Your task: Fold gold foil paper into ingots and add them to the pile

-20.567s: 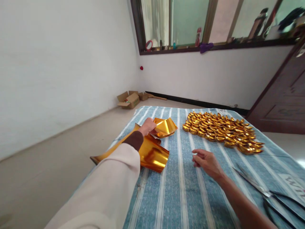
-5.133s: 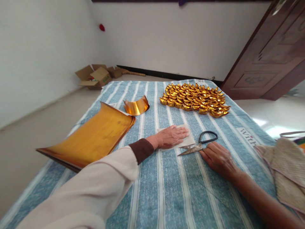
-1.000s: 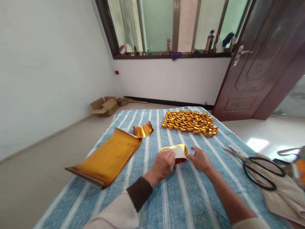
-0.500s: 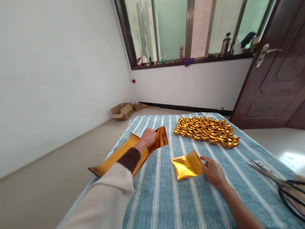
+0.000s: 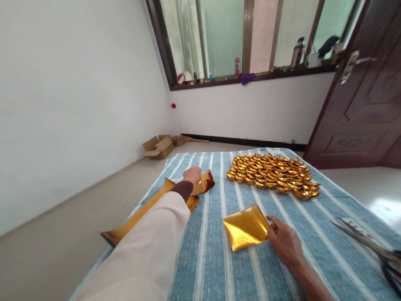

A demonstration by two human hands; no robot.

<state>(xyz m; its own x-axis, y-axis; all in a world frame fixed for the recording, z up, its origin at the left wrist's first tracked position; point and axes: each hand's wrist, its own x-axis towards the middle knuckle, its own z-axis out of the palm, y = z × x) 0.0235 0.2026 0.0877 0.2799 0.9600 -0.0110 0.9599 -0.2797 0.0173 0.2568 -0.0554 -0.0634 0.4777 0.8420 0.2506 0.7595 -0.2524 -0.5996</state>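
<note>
No word or number can be read clearly. The striped tablecloth point(image 5: 216, 251) bears a pale printed patch point(image 5: 360, 228) beside the scissors point(image 5: 369, 241), with dark lettering and a small reddish mark, too blurred and partly covered to make out. Another faint print point(image 5: 273, 150) sits at the cloth's far edge, too small to tell. On the open cardboard box point(image 5: 164, 146) on the floor, greenish printing shows, likewise illegible.

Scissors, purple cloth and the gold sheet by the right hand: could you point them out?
Scissors point(image 5: 374, 246): head view, on the metal blades.
Purple cloth point(image 5: 247, 78): head view, middle of its folds.
Gold sheet point(image 5: 246, 228): head view, middle of its shiny face.
</note>
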